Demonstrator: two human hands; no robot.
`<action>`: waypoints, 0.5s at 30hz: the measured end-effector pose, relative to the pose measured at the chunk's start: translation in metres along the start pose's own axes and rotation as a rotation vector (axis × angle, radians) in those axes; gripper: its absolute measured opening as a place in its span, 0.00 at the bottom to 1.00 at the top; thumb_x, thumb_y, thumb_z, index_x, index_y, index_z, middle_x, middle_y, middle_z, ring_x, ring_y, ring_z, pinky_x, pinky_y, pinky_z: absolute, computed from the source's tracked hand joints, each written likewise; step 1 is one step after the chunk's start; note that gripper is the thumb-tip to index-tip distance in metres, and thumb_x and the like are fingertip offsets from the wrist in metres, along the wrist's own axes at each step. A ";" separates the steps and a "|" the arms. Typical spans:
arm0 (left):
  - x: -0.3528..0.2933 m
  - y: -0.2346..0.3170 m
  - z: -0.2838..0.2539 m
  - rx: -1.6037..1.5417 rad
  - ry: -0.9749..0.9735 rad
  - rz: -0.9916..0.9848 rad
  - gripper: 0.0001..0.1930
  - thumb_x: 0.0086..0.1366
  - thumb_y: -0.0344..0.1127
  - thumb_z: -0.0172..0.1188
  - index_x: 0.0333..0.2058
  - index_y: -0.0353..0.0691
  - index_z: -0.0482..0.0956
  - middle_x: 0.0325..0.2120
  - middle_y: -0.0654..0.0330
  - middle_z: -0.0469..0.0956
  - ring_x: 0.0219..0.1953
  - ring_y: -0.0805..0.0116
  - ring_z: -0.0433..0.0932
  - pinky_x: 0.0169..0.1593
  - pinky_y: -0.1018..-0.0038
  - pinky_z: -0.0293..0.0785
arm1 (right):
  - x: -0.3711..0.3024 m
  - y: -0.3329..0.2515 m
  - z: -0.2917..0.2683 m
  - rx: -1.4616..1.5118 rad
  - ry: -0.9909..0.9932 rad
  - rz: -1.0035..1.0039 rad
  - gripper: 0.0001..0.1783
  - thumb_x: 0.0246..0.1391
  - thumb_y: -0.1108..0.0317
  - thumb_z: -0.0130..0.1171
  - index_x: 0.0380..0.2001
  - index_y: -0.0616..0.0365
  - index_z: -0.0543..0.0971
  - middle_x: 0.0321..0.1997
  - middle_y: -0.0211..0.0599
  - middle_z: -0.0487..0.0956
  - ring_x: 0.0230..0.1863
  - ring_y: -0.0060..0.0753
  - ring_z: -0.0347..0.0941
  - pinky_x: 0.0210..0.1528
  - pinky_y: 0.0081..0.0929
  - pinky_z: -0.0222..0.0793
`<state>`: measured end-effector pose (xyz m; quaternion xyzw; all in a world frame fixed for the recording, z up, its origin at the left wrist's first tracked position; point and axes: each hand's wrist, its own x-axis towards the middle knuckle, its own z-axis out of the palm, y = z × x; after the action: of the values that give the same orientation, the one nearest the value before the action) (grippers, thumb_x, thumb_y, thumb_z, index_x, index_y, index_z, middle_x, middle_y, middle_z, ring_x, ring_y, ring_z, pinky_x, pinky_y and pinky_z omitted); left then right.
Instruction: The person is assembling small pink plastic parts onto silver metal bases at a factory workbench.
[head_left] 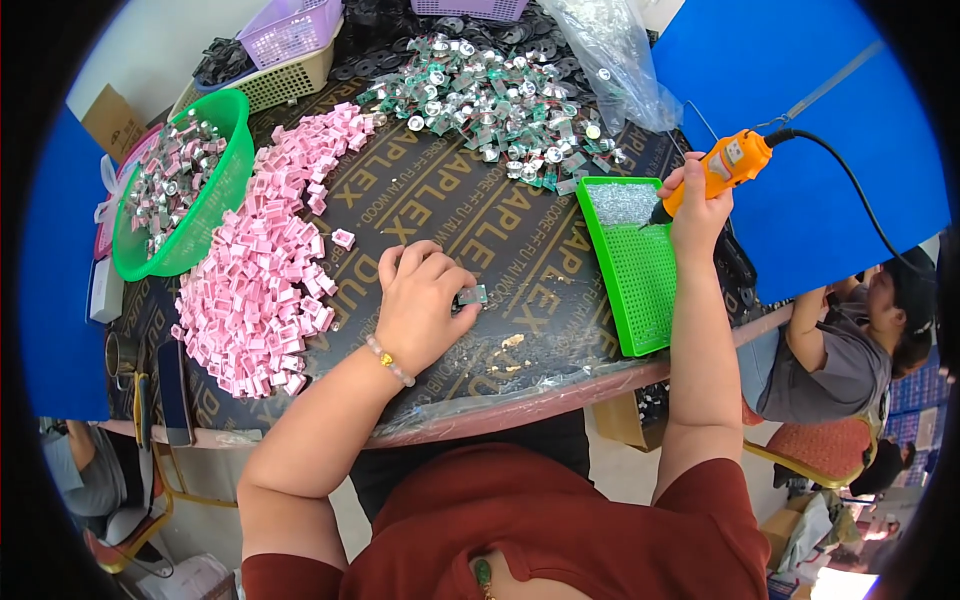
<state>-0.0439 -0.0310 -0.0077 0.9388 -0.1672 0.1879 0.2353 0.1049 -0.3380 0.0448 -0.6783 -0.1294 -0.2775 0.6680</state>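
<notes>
My left hand [424,302] is closed on a small clear-and-green part [471,296] just above the dark tabletop. Its far end pokes out between thumb and forefinger; the rest is hidden. My right hand [697,212] grips an orange electric screwdriver [728,165], its black tip pointing down and left over a bright green tray [618,300]. Small silvery screws [622,204] lie heaped at the tray's far end, and the near part is a perforated grid. Left of my left hand spreads a big pile of pink plastic housings [255,285], with one loose housing [343,239] beside it.
Beyond my hands lies a heap of clear-and-green parts [500,105]. A green basket [240,135] of assembled pieces stands at far left. Purple baskets [290,35] and a plastic bag [620,70] sit at the back. The screwdriver's black cable [850,175] hangs at right. Other people sit on both sides.
</notes>
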 end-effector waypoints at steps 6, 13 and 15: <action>-0.001 0.000 -0.001 -0.001 0.022 -0.008 0.12 0.45 0.36 0.69 0.31 0.45 0.81 0.32 0.64 0.77 0.50 0.60 0.70 0.58 0.56 0.54 | -0.002 -0.017 0.003 0.089 0.016 -0.072 0.12 0.62 0.66 0.56 0.42 0.63 0.70 0.23 0.32 0.74 0.23 0.23 0.72 0.27 0.22 0.71; -0.004 -0.003 0.008 -0.008 0.059 0.007 0.11 0.44 0.34 0.68 0.30 0.46 0.80 0.32 0.65 0.77 0.50 0.61 0.70 0.58 0.57 0.57 | -0.062 -0.093 0.056 0.505 -0.227 -0.124 0.24 0.60 0.53 0.57 0.46 0.62 0.67 0.21 0.37 0.73 0.20 0.30 0.70 0.25 0.27 0.70; -0.005 -0.003 0.010 -0.052 0.077 -0.003 0.09 0.44 0.33 0.66 0.28 0.45 0.81 0.31 0.65 0.77 0.49 0.62 0.70 0.58 0.55 0.57 | -0.084 -0.096 0.081 0.588 -0.346 -0.069 0.25 0.58 0.53 0.59 0.47 0.61 0.67 0.22 0.38 0.74 0.21 0.30 0.71 0.26 0.27 0.71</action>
<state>-0.0445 -0.0322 -0.0192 0.9247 -0.1616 0.2190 0.2663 0.0002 -0.2355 0.0824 -0.4891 -0.3381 -0.1317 0.7932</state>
